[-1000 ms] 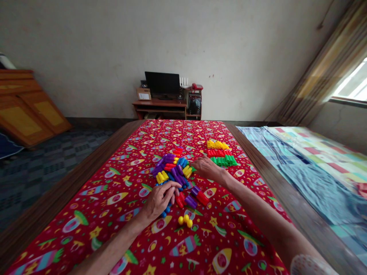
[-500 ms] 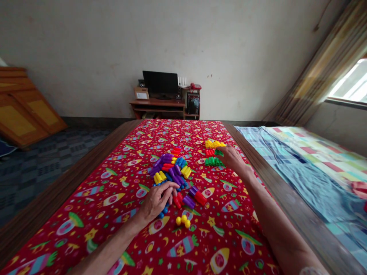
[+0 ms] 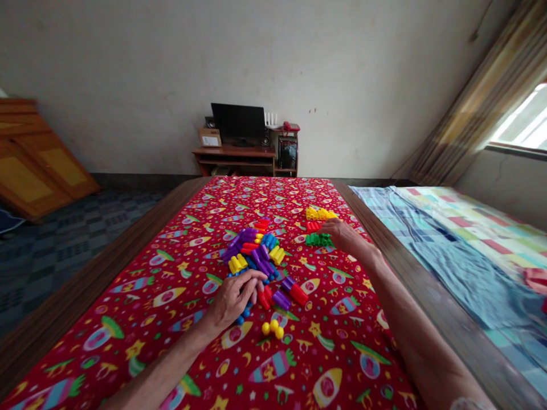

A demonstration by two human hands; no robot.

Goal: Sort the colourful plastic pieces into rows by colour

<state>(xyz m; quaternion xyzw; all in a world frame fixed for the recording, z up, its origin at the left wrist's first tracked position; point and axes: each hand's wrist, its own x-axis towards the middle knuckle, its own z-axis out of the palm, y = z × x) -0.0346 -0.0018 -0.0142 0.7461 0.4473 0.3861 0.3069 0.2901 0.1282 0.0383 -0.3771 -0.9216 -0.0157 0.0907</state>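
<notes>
My left hand (image 3: 233,299) rests at the near side of a mixed pile of plastic toy blocks, over some blue ones (image 3: 243,316). Its fingers are loosely stretched, and nothing shows in its grasp. Purple blocks (image 3: 261,259) and yellow blocks (image 3: 237,263) lie just beyond it. At the right, my right hand (image 3: 344,236) is closed with its fingertips at the row of green blocks (image 3: 317,240), pinching a green block largely hidden by the fingers. Red blocks (image 3: 313,226) and yellow blocks (image 3: 318,214) lie in groups behind the green row.
Purple-and-red blocks (image 3: 296,291) and a yellow knobbed piece (image 3: 273,328) lie nearer to me on the red patterned tablecloth (image 3: 273,370). A bed (image 3: 453,273) stands along the right side. Beyond the table is a desk (image 3: 235,152) with a monitor (image 3: 239,121).
My right hand has lowered slightly and shifted toward the green row with the green block, which now hardly shows. My left hand has stayed put.
</notes>
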